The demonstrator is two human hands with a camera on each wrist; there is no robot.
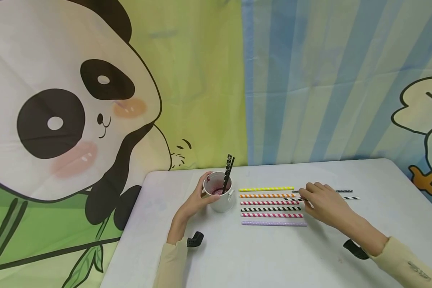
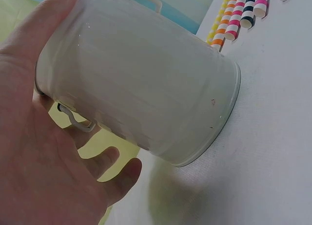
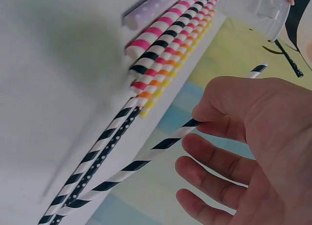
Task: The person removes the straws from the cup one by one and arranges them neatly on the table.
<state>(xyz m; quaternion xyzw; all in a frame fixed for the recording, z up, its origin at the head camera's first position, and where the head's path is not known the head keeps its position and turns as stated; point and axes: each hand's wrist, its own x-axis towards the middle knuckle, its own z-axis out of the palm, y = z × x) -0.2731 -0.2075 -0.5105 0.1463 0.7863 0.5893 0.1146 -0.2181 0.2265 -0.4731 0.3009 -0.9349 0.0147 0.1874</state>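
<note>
My left hand (image 1: pixel 194 200) grips a small white metal pail (image 1: pixel 223 203) by its rim, thumb at the near side. Inside the pail lean black straws (image 1: pixel 227 170), at least one white-dotted, with their tops above the rim. My right hand (image 1: pixel 325 204) pinches a black-and-white striped paper straw (image 3: pixel 139 165) between thumb and index finger, the other fingers loosely bent. In the right wrist view that straw slants over another black-and-white striped straw (image 3: pixel 87 158) and a black dotted straw (image 3: pixel 101 159), which lie side by side.
Between the hands lies a stack of parallel straws: yellow (image 1: pixel 266 189), orange-striped (image 1: pixel 266 196), red-striped (image 1: pixel 268 203), black-striped (image 1: pixel 270 209), pink-striped (image 1: pixel 271 215) and lilac dotted (image 1: pixel 273 223). They rest on a white table (image 1: pixel 266 256) against a printed curtain (image 1: pixel 201 80).
</note>
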